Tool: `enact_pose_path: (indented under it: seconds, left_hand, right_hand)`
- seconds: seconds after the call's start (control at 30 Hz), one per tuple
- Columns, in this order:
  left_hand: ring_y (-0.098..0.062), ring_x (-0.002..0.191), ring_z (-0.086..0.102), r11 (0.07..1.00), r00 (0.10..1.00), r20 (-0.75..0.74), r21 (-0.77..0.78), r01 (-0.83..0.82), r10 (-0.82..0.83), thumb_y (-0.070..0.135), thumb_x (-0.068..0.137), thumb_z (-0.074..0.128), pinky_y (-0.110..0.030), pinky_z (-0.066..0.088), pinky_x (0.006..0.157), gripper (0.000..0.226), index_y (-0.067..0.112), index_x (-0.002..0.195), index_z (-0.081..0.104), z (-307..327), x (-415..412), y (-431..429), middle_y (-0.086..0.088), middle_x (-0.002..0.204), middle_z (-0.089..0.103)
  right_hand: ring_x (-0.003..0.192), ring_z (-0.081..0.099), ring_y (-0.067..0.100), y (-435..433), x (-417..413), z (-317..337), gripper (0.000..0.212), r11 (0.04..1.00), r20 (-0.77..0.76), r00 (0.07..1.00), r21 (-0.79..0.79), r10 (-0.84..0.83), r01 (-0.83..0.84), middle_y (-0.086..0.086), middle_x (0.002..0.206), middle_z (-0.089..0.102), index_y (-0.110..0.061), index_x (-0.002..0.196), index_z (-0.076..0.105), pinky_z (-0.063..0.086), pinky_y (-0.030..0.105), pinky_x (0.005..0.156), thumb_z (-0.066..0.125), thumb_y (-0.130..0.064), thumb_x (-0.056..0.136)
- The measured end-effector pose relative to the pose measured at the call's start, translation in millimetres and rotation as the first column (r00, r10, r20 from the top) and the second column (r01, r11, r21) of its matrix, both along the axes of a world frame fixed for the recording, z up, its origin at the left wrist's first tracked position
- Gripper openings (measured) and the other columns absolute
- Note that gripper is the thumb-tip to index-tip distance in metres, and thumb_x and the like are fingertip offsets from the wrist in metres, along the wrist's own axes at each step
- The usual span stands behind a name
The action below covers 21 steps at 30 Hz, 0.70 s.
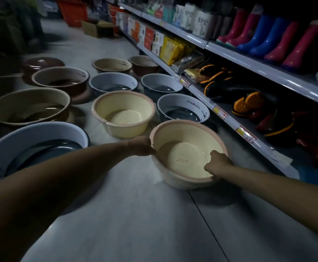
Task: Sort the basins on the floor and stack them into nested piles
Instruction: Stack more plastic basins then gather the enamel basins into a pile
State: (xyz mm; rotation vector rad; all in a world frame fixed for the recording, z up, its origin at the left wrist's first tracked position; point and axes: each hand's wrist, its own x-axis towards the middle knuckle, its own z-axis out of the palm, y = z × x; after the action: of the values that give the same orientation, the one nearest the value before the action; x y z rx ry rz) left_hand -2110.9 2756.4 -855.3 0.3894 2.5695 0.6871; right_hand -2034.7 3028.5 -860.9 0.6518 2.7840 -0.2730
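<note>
pale tiled floor point(135, 214), one dark seam running across it. we count basins standing on it rims up, in loose rows: second cream basin point(116, 129) mid-floor, panda basin point(173, 103) just beside it, big grey-white basin point(31, 135) at left, tan basin point(22, 101) behind that. more grey and brown ones further back. near cream basin point(188, 138): can't tell if it's fully down. cardboard box point(97, 29) at the far end.

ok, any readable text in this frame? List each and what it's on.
"PANDA": inside wall of the white-and-grey basin.
Red marks in the cream basin: too small to read.
Shelf price tags and boxed goods: blurred, unreadable.
</note>
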Motion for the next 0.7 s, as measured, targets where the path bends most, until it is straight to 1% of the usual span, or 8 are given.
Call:
enact_pose_path:
  seconds: [0.07, 0.13, 0.2, 0.3, 0.37, 0.43, 0.57, 0.7]
  left_hand:
    - [-0.023, 0.098, 0.059, 0.989, 0.983, -0.141, -0.108, 0.101, -0.116, 0.029, 0.098, 0.063, -0.020, 0.039, 0.076, 0.036, 0.006, 0.125, 0.063, 17, 4, -2, 0.001, 0.112, 0.063]
    - [-0.026, 0.107, 0.063, 0.948, 0.938, -0.262, -0.280, 0.151, -0.226, 0.036, 0.099, 0.060, -0.026, 0.041, 0.081, 0.036, 0.012, 0.126, 0.064, 35, 3, -2, -0.002, 0.115, 0.067]
    - [-0.029, 0.113, 0.064, 0.862, 0.868, -0.369, -0.494, 0.118, -0.331, 0.047, 0.097, 0.056, -0.032, 0.042, 0.080, 0.042, 0.018, 0.127, 0.062, 52, -5, -2, -0.007, 0.121, 0.067]
    - [-0.029, 0.117, 0.060, 0.730, 0.827, -0.377, -0.680, 0.059, -0.417, 0.050, 0.094, 0.055, -0.038, 0.047, 0.092, 0.049, 0.024, 0.136, 0.056, 75, -16, 0, -0.005, 0.128, 0.062]
    - [-0.029, 0.114, 0.059, 0.712, 0.861, -0.324, -0.699, 0.062, -0.393, 0.047, 0.096, 0.055, -0.042, 0.045, 0.094, 0.049, 0.021, 0.138, 0.053, 87, -19, 1, -0.007, 0.126, 0.060]
    - [-0.026, 0.111, 0.059, 0.687, 0.887, -0.269, -0.723, 0.072, -0.376, 0.046, 0.097, 0.056, -0.042, 0.046, 0.092, 0.049, 0.022, 0.139, 0.052, 97, -21, -4, -0.006, 0.124, 0.059]
    - [-0.022, 0.108, 0.061, 0.606, 0.907, -0.205, -0.793, 0.066, -0.368, 0.049, 0.096, 0.056, -0.033, 0.046, 0.076, 0.050, 0.027, 0.140, 0.051, 108, -35, -23, -0.002, 0.122, 0.061]
    - [-0.023, 0.110, 0.061, 0.680, 0.920, -0.258, -0.734, 0.013, -0.296, 0.047, 0.097, 0.056, -0.030, 0.047, 0.074, 0.051, 0.026, 0.142, 0.050, 97, -44, -42, -0.003, 0.125, 0.061]
  right_hand:
    - [0.103, 0.060, 0.031, -11, -9, 10, 0.053, 0.997, -0.026, 0.999, -0.068, 0.043, -0.044, 0.012, 0.122, 0.058, -0.011, 0.135, 0.046, 0.051, 0.034, 0.073, 0.060, -0.022, 0.085]
    - [0.105, 0.060, 0.030, -23, -20, 25, 0.055, 0.984, -0.059, 0.993, -0.138, 0.104, -0.111, 0.012, 0.125, 0.058, -0.010, 0.139, 0.045, 0.053, 0.035, 0.078, 0.061, -0.022, 0.087]
    - [0.105, 0.062, 0.029, -36, -32, 40, 0.049, 0.954, -0.101, 0.977, -0.220, 0.187, -0.205, 0.010, 0.123, 0.060, -0.011, 0.135, 0.050, 0.054, 0.037, 0.083, 0.062, -0.022, 0.089]
    - [0.110, 0.063, 0.031, -54, -49, 62, 0.036, 0.890, -0.169, 0.928, -0.271, 0.331, -0.367, 0.007, 0.122, 0.064, -0.012, 0.125, 0.061, 0.050, 0.036, 0.088, 0.064, -0.023, 0.091]
    - [0.113, 0.062, 0.031, -61, -62, 72, 0.037, 0.843, -0.198, 0.885, -0.274, 0.422, -0.463, 0.009, 0.119, 0.065, -0.012, 0.124, 0.062, 0.047, 0.036, 0.091, 0.064, -0.025, 0.089]
    - [0.105, 0.062, 0.031, -67, -69, 82, 0.034, 0.822, -0.248, 0.850, -0.235, 0.465, -0.518, 0.009, 0.111, 0.064, -0.014, 0.119, 0.059, 0.046, 0.034, 0.082, 0.061, -0.026, 0.088]
    - [0.114, 0.059, 0.032, -75, -79, 82, 0.040, 0.787, -0.321, 0.811, -0.238, 0.489, -0.569, 0.010, 0.126, 0.063, -0.016, 0.128, 0.057, 0.046, 0.035, 0.084, 0.061, -0.028, 0.090]
    - [0.107, 0.061, 0.028, -86, -89, 64, 0.039, 0.757, -0.282, 0.785, -0.227, 0.551, -0.613, 0.008, 0.121, 0.065, -0.019, 0.123, 0.058, 0.052, 0.040, 0.089, 0.062, -0.033, 0.086]
